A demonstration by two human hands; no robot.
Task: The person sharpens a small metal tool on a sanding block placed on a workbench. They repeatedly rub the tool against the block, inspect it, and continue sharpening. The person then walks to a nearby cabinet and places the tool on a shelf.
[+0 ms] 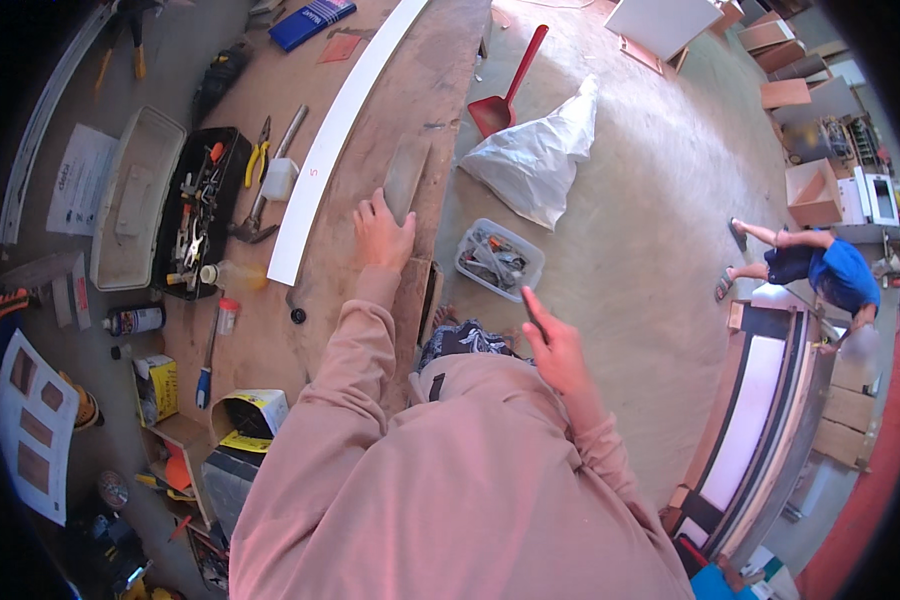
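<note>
My left hand (383, 232) lies on the wooden workbench (345, 245) near its right edge, fingers spread. Its fingertips rest at the near end of a flat greyish strip (407, 178). Out over the floor to the right, my right hand (560, 352) is closed around a slim dark tool (537, 313) with a reddish tip; its exact kind is unclear. Left of my left hand a long white curved-looking strip (315, 175) runs along the bench. A small black round piece (297, 315) sits below that strip's near end.
A hammer (260, 215), yellow-handled pliers (257, 160) and a black toolbox (198, 215) are on the left. Beyond the bench edge stand a plastic tub (500, 258) of small parts, a white sack (545, 160) and a red dustpan (492, 115). A person in blue (842, 280) bends over at the far right.
</note>
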